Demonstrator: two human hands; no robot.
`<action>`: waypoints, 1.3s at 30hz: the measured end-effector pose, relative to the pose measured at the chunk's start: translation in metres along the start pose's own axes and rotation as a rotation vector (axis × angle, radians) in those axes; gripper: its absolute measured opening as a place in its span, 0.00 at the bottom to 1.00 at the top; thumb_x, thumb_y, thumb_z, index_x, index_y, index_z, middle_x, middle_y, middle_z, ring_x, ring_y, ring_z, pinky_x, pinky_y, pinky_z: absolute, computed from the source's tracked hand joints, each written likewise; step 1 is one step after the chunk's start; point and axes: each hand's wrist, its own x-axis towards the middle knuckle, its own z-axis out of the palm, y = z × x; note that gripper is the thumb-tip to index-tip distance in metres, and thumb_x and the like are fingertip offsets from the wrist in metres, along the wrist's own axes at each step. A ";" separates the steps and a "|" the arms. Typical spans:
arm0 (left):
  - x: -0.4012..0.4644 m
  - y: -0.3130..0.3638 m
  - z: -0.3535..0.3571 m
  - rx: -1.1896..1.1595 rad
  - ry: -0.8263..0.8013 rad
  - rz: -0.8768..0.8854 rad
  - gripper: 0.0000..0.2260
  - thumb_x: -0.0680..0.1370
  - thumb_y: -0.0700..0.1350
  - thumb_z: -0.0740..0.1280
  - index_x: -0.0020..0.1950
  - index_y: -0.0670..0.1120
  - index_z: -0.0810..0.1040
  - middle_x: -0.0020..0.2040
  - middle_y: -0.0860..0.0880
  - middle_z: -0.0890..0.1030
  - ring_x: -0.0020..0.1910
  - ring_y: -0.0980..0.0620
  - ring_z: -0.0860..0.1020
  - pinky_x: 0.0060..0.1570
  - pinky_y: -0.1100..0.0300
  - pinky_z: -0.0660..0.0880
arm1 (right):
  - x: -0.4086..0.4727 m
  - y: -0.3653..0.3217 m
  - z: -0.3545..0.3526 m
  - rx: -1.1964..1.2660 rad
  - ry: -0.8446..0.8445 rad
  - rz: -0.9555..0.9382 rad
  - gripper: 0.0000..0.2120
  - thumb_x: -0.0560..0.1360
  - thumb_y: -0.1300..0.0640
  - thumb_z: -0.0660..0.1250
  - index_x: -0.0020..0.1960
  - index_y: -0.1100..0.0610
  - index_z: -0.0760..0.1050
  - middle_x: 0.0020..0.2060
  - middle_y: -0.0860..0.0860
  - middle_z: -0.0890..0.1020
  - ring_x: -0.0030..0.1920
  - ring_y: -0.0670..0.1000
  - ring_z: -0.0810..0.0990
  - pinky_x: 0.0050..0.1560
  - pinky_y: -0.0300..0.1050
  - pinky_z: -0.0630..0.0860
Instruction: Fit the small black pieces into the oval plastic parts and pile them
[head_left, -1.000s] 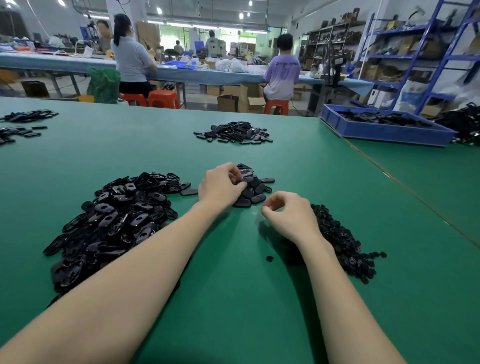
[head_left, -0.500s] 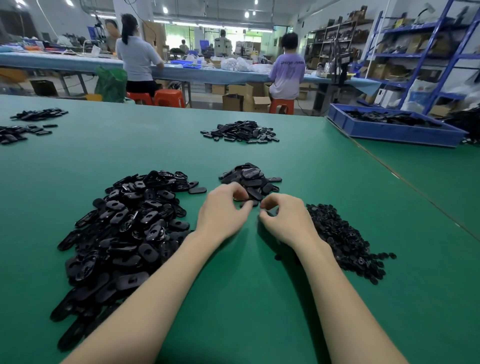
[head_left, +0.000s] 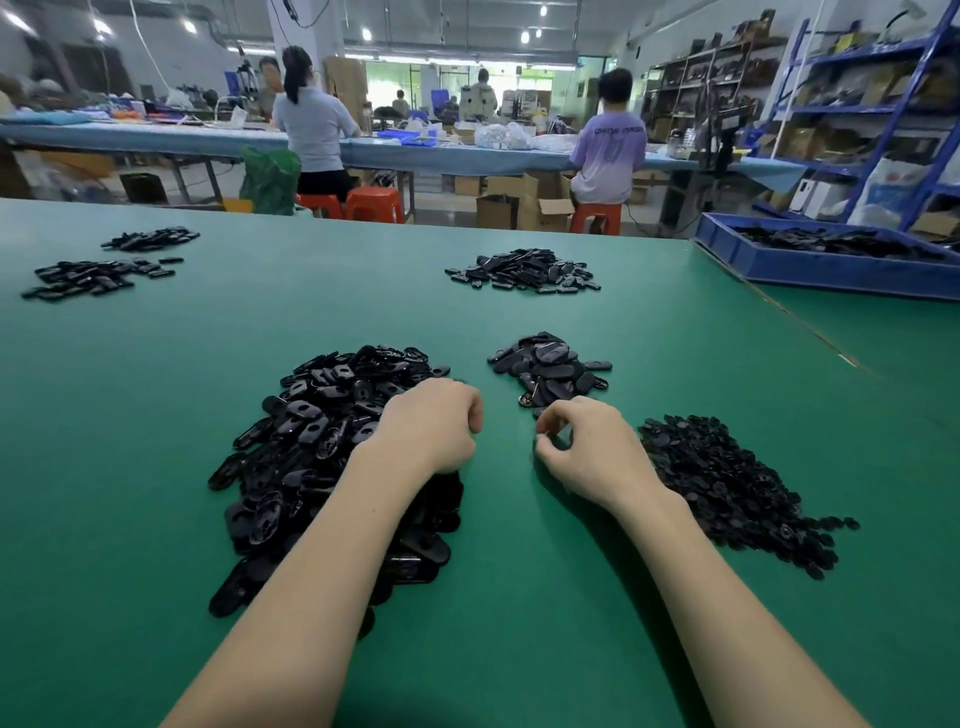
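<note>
A big heap of black oval plastic parts (head_left: 332, 447) lies at the left on the green table (head_left: 519, 597). My left hand (head_left: 431, 423) rests on its right edge with the fingers curled under, so anything in it is hidden. A small pile of ovals (head_left: 550, 369) sits just beyond both hands. My right hand (head_left: 587, 449) hovers in front of that pile, thumb and forefinger curled toward each other. Anything between them is too small to make out. The heap of small black pieces (head_left: 727, 488) lies directly right of my right hand.
Further oval piles lie at the far middle (head_left: 524, 270) and the far left (head_left: 88, 275). A blue tray (head_left: 810, 270) holding black parts stands at the back right. People sit on orange stools (head_left: 374, 203) at a long bench beyond the table.
My left hand has drawn back from the small pile of ovals and moved left onto the big heap. My right hand has stayed in about the same place.
</note>
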 end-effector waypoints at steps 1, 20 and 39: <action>-0.001 -0.004 -0.003 -0.018 -0.014 -0.007 0.14 0.73 0.37 0.60 0.49 0.54 0.78 0.54 0.53 0.78 0.54 0.50 0.76 0.57 0.53 0.77 | 0.000 -0.001 0.001 -0.002 -0.003 -0.007 0.04 0.75 0.52 0.68 0.49 0.49 0.81 0.46 0.46 0.79 0.46 0.50 0.75 0.44 0.43 0.69; 0.000 -0.042 -0.017 -0.112 -0.122 -0.055 0.11 0.74 0.38 0.69 0.48 0.54 0.82 0.48 0.53 0.81 0.48 0.51 0.81 0.51 0.56 0.80 | -0.001 -0.013 0.004 0.026 -0.078 -0.038 0.03 0.76 0.52 0.68 0.48 0.47 0.80 0.47 0.45 0.78 0.45 0.48 0.75 0.45 0.43 0.69; 0.003 -0.043 -0.011 -0.352 -0.026 -0.077 0.10 0.72 0.42 0.76 0.45 0.55 0.79 0.43 0.53 0.82 0.36 0.57 0.79 0.35 0.64 0.70 | 0.005 -0.007 -0.005 0.174 -0.200 -0.011 0.04 0.75 0.52 0.70 0.43 0.44 0.81 0.42 0.38 0.82 0.41 0.36 0.77 0.47 0.40 0.73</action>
